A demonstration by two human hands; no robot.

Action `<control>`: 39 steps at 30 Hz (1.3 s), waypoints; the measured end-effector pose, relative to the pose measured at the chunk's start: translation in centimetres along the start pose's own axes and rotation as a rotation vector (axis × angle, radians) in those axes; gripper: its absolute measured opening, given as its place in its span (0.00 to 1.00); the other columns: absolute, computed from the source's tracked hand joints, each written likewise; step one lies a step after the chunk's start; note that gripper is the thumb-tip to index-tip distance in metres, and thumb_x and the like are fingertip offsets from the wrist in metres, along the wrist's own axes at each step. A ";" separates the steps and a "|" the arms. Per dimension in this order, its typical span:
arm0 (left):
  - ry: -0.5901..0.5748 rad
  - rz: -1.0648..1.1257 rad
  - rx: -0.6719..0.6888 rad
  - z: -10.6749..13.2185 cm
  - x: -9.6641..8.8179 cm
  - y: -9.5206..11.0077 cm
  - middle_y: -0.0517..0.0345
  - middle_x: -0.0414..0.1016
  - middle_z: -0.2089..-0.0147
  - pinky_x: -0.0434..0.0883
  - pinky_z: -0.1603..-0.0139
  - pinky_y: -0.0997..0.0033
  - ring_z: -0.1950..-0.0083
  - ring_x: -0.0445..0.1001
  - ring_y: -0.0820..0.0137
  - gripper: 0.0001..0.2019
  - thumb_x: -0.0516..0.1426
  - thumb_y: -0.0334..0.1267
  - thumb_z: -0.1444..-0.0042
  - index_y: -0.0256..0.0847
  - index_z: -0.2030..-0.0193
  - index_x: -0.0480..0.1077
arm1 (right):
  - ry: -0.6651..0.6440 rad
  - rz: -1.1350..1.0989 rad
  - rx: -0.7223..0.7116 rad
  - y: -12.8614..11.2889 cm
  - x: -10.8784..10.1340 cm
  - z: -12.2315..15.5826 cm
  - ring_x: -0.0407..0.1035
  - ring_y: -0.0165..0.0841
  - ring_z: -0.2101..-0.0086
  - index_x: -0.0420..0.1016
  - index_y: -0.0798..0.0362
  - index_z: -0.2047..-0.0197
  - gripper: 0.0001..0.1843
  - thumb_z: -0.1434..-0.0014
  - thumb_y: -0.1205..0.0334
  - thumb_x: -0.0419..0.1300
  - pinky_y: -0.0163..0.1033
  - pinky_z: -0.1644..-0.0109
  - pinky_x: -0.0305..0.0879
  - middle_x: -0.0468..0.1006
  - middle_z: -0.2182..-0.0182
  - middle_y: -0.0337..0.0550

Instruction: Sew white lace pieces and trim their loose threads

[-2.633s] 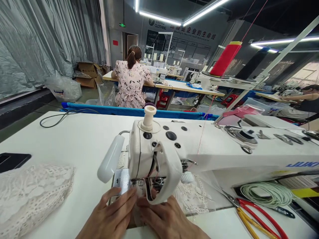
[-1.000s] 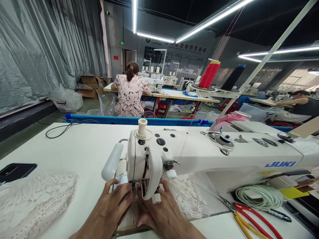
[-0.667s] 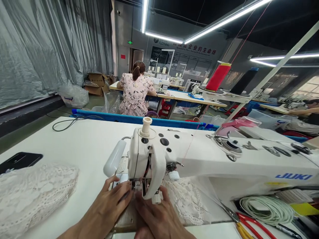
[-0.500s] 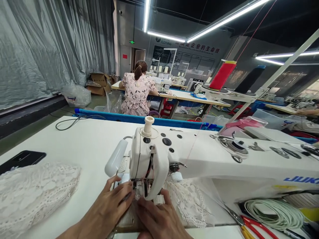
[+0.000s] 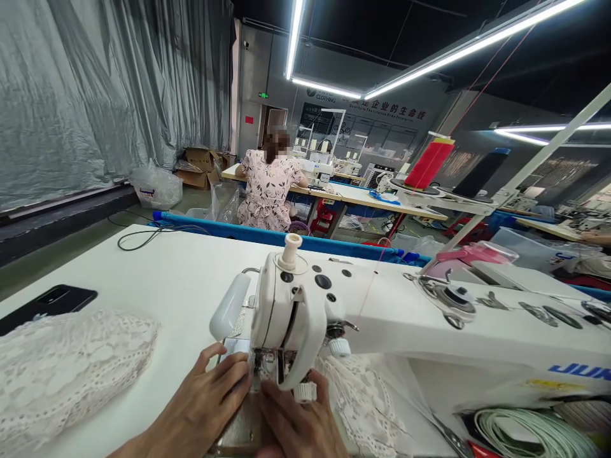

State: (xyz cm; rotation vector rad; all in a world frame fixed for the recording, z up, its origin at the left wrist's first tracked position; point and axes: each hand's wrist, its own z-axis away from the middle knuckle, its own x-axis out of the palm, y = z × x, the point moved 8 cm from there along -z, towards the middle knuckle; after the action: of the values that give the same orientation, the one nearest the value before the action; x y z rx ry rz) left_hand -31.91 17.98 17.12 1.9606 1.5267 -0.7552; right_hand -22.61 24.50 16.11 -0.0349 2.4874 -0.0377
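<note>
A white sewing machine (image 5: 391, 312) stands in front of me, with white lace fabric (image 5: 370, 397) bunched on its bed, right of the needle area. My left hand (image 5: 205, 394) rests left of the presser foot (image 5: 265, 364), its fingers bent and mostly together, the index finger raised a little. What lies under those fingertips is hidden. Just below the needle, my right hand (image 5: 305, 416) has its fingers closed on the lace, close against the machine head. The thumbs and the fabric edge are largely covered. Bare metal bed plate (image 5: 245, 423) shows between the hands.
Another lace piece (image 5: 81, 366) lies at left beside a black phone (image 5: 52, 302). Scissors (image 5: 451, 432) and a coil of pale green cord (image 5: 525, 432) sit at right. Red thread cone (image 5: 431, 164) stands behind. A co-worker (image 5: 270, 187) sits at another table ahead.
The whole view has shifted slightly, so the machine and room sit lower and further right. Both hands stay by the presser foot with little change in pose.
</note>
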 end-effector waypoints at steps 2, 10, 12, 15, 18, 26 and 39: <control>0.023 0.018 -0.010 0.3 0.0 -0.2 0.56 0.75 0.62 0.54 0.45 0.64 0.52 0.70 0.70 0.15 0.43 0.30 0.34 0.37 0.58 0.71 | -0.020 0.008 -0.003 0.3 0.0 -0.1 0.71 0.37 0.68 0.74 0.53 0.57 0.34 0.35 0.41 0.34 0.48 0.55 0.54 0.79 0.69 0.46; 0.022 -0.003 -0.048 0.6 0.1 -0.7 0.55 0.73 0.61 0.57 0.49 0.63 0.53 0.71 0.68 0.13 0.45 0.27 0.37 0.37 0.58 0.70 | -0.203 0.076 0.024 0.8 0.3 -0.8 0.69 0.42 0.64 0.67 0.57 0.48 0.30 0.41 0.41 0.51 0.47 0.59 0.60 0.76 0.62 0.52; 0.012 -0.026 -0.052 0.4 -0.3 -0.5 0.53 0.74 0.59 0.57 0.50 0.63 0.53 0.71 0.67 0.14 0.44 0.26 0.37 0.37 0.54 0.69 | -0.223 0.092 0.071 0.7 0.4 -1.1 0.69 0.43 0.63 0.66 0.59 0.48 0.25 0.41 0.49 0.56 0.48 0.58 0.60 0.76 0.61 0.53; -0.019 -0.026 -0.104 0.7 -1.5 -0.1 0.50 0.73 0.53 0.57 0.49 0.62 0.50 0.70 0.66 0.18 0.45 0.24 0.39 0.38 0.46 0.65 | -0.272 -0.057 0.142 0.4 -0.2 -1.9 0.69 0.38 0.67 0.71 0.55 0.61 0.10 0.39 0.66 0.50 0.46 0.59 0.60 0.76 0.68 0.47; -0.101 0.171 -0.302 2.3 -2.6 0.0 0.48 0.70 0.46 0.60 0.48 0.59 0.45 0.66 0.61 0.21 0.49 0.30 0.41 0.43 0.40 0.60 | -0.460 -0.547 0.280 -0.4 -1.5 -2.8 0.69 0.32 0.68 0.70 0.54 0.69 0.10 0.40 0.67 0.50 0.40 0.59 0.61 0.75 0.70 0.42; -0.291 1.545 -1.100 6.8 -2.3 5.8 0.60 0.70 0.71 0.64 0.66 0.76 0.68 0.68 0.73 0.19 0.64 0.53 0.55 0.36 0.69 0.73 | -0.750 -1.369 0.828 -3.4 -6.7 -1.4 0.59 0.24 0.73 0.69 0.57 0.64 0.17 0.46 0.50 0.62 0.29 0.69 0.56 0.66 0.74 0.36; -0.407 1.488 -1.440 12.0 -5.1 12.8 0.55 0.73 0.77 0.60 0.69 0.77 0.71 0.66 0.71 0.28 0.62 0.61 0.58 0.31 0.70 0.78 | -0.931 -1.423 0.862 -11.1 -6.1 4.3 0.63 0.25 0.74 0.77 0.60 0.67 0.22 0.53 0.48 0.67 0.31 0.67 0.61 0.71 0.76 0.39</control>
State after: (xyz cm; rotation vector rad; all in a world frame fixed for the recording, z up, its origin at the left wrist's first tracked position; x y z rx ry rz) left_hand -21.76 3.28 13.28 1.0589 -0.0967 0.5112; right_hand -14.98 13.55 16.83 -1.1115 0.9600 -1.2911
